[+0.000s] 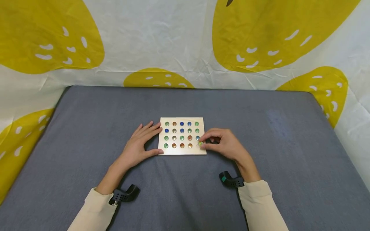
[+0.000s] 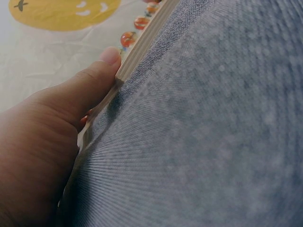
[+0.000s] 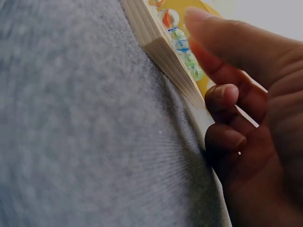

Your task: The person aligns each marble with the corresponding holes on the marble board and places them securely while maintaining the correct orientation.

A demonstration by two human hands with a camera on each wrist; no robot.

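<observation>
A pale wooden board (image 1: 178, 151) with rows of glass marbles lies on the grey cloth, in blue, green, amber and reddish tones. My left hand (image 1: 138, 146) has its fingers spread along the board's left edge, its thumb (image 2: 97, 78) on the near left corner. At the near right corner, my right hand (image 1: 225, 144) pinches a yellow-green marble (image 1: 200, 144) between thumb and forefinger, right over the last hollow of the front row. In the right wrist view its other fingers (image 3: 227, 97) curl beneath, and the thumb hides the marble.
Grey cloth (image 1: 101, 112) covers the table around the board. Behind and beside it hangs a white sheet (image 1: 159, 35) with large yellow fruit shapes. A black wrist camera (image 1: 124, 194) sits at the left cuff, another black wrist camera (image 1: 231, 179) at the right.
</observation>
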